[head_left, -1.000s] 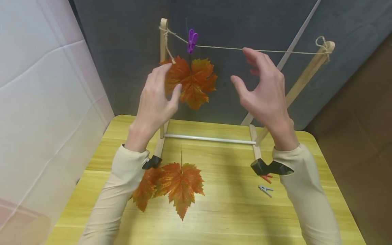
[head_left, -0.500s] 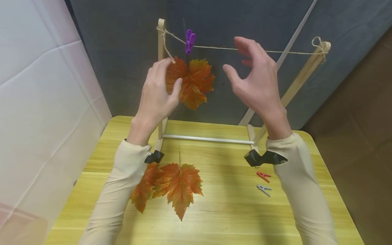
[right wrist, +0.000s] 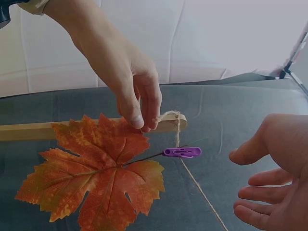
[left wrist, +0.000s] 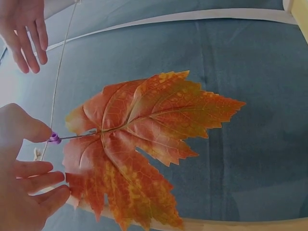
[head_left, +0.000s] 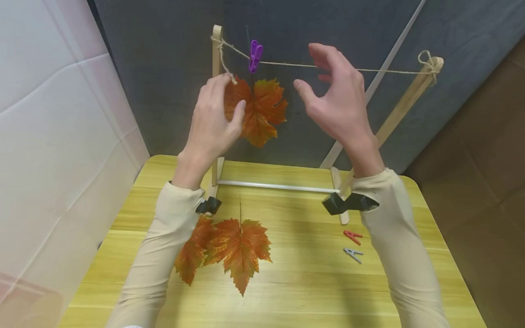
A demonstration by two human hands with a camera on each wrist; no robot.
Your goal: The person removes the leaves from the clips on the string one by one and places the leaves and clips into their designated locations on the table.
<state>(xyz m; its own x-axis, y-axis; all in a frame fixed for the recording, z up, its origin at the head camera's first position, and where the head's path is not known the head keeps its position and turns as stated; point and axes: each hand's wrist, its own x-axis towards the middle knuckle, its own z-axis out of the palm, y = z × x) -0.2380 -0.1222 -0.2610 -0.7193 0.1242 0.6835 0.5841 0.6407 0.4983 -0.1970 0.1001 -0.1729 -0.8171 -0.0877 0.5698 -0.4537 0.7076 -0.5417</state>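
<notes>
Beneath the purple plastic clothespin (head_left: 255, 57) hangs an orange, jagged, fabric-looking leaf (head_left: 264, 109), likely light and bendy, best pinched at its thin dark stem (right wrist: 144, 158). The left hand (head_left: 213, 116) is below-left of the clothespin, the right hand (head_left: 342, 98) to its right, both loosely parted, gripping nothing.

Soft shadows streak the bench (head_left: 303, 282), with pale glare at lower centre; both wrist views look hazier.

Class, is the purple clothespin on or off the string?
On: the purple clothespin straddles the string, a leaf hanging below it.

No legible text or numbers.
</notes>
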